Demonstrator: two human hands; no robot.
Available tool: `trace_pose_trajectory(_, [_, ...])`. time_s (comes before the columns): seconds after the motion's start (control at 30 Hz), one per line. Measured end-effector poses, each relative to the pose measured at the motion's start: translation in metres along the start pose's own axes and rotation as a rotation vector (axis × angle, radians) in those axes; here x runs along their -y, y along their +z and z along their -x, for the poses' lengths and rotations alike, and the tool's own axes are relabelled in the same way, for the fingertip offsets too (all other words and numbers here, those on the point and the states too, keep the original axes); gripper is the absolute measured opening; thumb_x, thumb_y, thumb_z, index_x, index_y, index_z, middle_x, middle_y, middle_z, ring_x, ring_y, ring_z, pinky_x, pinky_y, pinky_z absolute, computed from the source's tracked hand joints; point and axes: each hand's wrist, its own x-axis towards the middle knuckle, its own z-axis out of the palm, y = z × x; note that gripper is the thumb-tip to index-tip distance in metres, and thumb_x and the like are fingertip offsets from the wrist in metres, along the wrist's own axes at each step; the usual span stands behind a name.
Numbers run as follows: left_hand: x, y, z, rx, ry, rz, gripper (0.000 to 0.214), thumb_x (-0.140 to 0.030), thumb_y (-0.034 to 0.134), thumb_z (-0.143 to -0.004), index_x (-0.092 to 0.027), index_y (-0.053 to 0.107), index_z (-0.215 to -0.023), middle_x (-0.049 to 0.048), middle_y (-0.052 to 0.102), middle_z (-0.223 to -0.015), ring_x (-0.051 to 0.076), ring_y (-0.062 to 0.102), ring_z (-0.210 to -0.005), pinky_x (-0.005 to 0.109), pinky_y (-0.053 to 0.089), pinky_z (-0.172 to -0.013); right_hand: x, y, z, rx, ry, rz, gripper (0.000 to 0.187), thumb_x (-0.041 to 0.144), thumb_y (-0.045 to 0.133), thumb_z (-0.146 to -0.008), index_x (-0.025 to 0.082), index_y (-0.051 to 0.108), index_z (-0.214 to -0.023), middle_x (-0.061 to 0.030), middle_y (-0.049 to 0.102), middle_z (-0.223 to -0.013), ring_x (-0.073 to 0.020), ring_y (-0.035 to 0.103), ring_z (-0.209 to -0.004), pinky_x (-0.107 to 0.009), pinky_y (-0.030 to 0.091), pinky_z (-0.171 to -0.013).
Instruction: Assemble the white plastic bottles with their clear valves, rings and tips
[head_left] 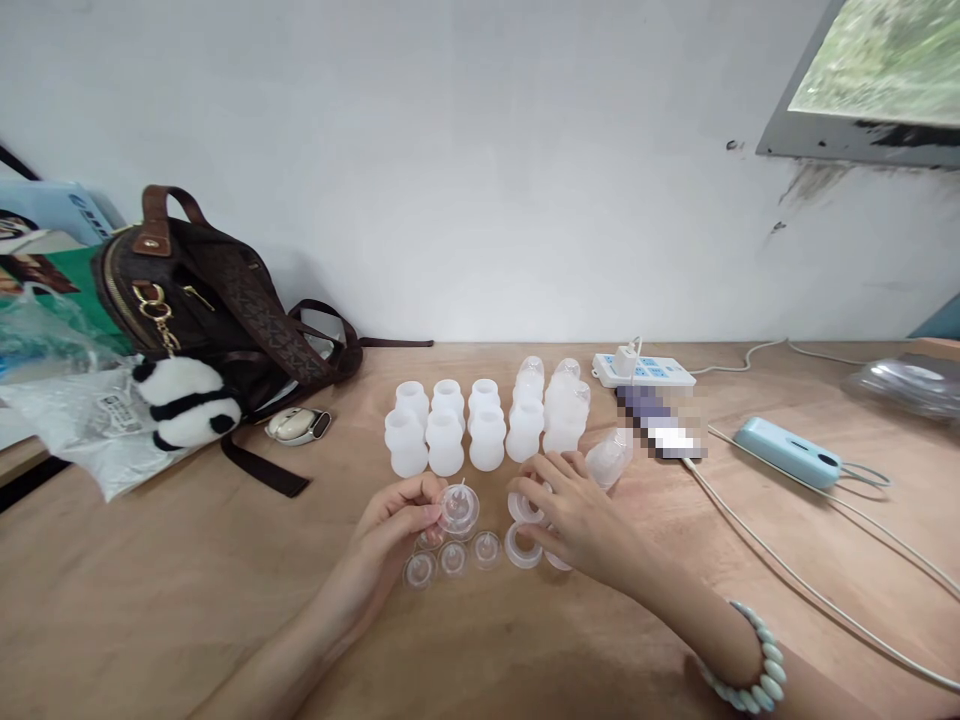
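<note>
My left hand (394,530) pinches a clear silicone teat (458,508) just above the wooden table (150,600). Three more teats (452,559) lie in a row below it. My right hand (574,520), with a pale bead bracelet on its wrist, rests over several white screw rings (523,545), its fingers curled on one of them (524,504). Behind both hands stand two rows of translucent white bottles (445,440), some with clear caps (564,400). One capped bottle (609,458) lies on its side beside my right hand.
A brown backpack (202,300) with a panda plush (184,400) sits at the back left beside plastic bags (75,420) and a small mouse-like gadget (298,425). A power strip (643,370), white cables (810,590) and a light blue device (787,452) lie to the right.
</note>
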Motion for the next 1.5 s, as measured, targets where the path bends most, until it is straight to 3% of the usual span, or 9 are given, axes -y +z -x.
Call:
trace_pose_trajectory(0.1, [0.0,0.0,0.0,-0.007,-0.005,0.0,0.03,-0.037,0.072,-0.073,-0.019,0.052,-0.06,-0.0032,0.046,-0.06,0.013,0.036,-0.061,0.024,0.03,-0.059,-0.003,-0.01,0.0,0.009,0.031,-0.111,0.024,0.018,0.072,-0.085,0.018,0.061,-0.106,-0.0091,0.064,-0.108,-0.0266,0.058,-0.098,-0.042,0.041,-0.087])
trace_pose_trajectory(0.23, [0.001,-0.001,0.001,-0.023,0.0,0.006,0.027,-0.036,0.073,-0.072,-0.018,0.056,-0.062,-0.0032,0.047,-0.06,0.012,0.036,-0.06,0.024,0.031,-0.059,-0.005,-0.022,0.001,0.138,-0.005,-0.223,0.025,0.014,0.072,-0.08,0.021,0.061,-0.101,-0.0048,0.065,-0.104,-0.0245,0.057,-0.099,-0.042,0.039,-0.09])
trace_pose_trajectory(0.47, [-0.002,-0.003,0.0,-0.061,0.032,-0.048,0.026,-0.037,0.072,-0.073,-0.017,0.058,-0.063,-0.0029,0.048,-0.061,0.012,0.037,-0.061,0.024,0.032,-0.06,-0.005,-0.023,0.001,0.253,-0.006,-0.212,0.027,0.012,0.075,-0.077,0.02,0.063,-0.1,-0.0057,0.065,-0.105,-0.026,0.055,-0.101,-0.044,0.038,-0.092])
trace_pose_trajectory(0.77, [-0.007,-0.009,-0.007,-0.154,0.159,-0.341,0.02,-0.036,0.065,-0.078,-0.019,0.062,-0.068,-0.0025,0.051,-0.066,0.016,0.043,-0.067,0.026,0.033,-0.065,-0.011,-0.032,0.001,0.211,0.046,-0.247,0.026,0.012,0.074,-0.08,0.021,0.062,-0.101,-0.0048,0.067,-0.108,-0.0259,0.056,-0.105,-0.047,0.038,-0.097])
trace_pose_trajectory(0.9, [-0.017,-0.023,-0.014,-0.133,0.161,-0.572,0.024,-0.041,0.061,-0.081,-0.019,0.063,-0.071,-0.0002,0.057,-0.072,0.019,0.049,-0.075,0.028,0.036,-0.071,-0.011,-0.032,0.001,0.155,0.063,-0.235,0.023,0.011,0.072,-0.083,0.022,0.062,-0.101,-0.0049,0.068,-0.107,-0.0258,0.058,-0.103,-0.048,0.039,-0.097])
trace_pose_trajectory(1.03, [-0.021,-0.044,-0.023,-0.074,0.091,-0.835,0.03,-0.046,0.059,-0.083,-0.019,0.064,-0.07,-0.0006,0.056,-0.069,0.018,0.044,-0.068,0.027,0.032,-0.064,-0.011,-0.033,0.0,0.112,0.051,-0.226,0.019,0.014,0.07,-0.086,0.023,0.063,-0.101,-0.0046,0.069,-0.106,-0.0258,0.06,-0.102,-0.046,0.041,-0.095])
trace_pose_trajectory(1.17, [-0.028,-0.061,-0.022,0.002,0.027,-0.862,0.027,-0.043,0.066,-0.078,-0.019,0.065,-0.067,-0.0012,0.058,-0.067,0.018,0.047,-0.067,0.026,0.034,-0.062,-0.01,-0.034,0.0,0.096,0.057,-0.229,0.013,0.017,0.068,-0.09,0.023,0.064,-0.1,-0.0046,0.07,-0.104,-0.0259,0.06,-0.102,-0.046,0.04,-0.095])
trace_pose_trajectory(1.37, [-0.056,-0.081,-0.003,0.32,-0.166,-0.954,0.016,-0.035,0.065,-0.08,-0.022,0.072,-0.073,0.0003,0.067,-0.074,0.02,0.058,-0.072,0.025,0.043,-0.068,-0.014,-0.033,0.002,0.008,0.041,-0.244,0.007,0.019,0.066,-0.093,0.021,0.063,-0.099,-0.0039,0.07,-0.101,-0.0239,0.061,-0.098,-0.045,0.038,-0.095])
trace_pose_trajectory(1.5, [-0.049,-0.083,-0.003,0.41,-0.326,-1.107,0.011,-0.027,0.065,-0.072,-0.022,0.075,-0.068,0.0016,0.07,-0.07,0.022,0.061,-0.068,0.026,0.043,-0.062,-0.016,-0.03,0.001,-0.076,0.018,-0.256,0.005,0.016,0.06,-0.094,0.021,0.062,-0.096,-0.0036,0.071,-0.095,-0.0225,0.062,-0.093,-0.042,0.037,-0.092])
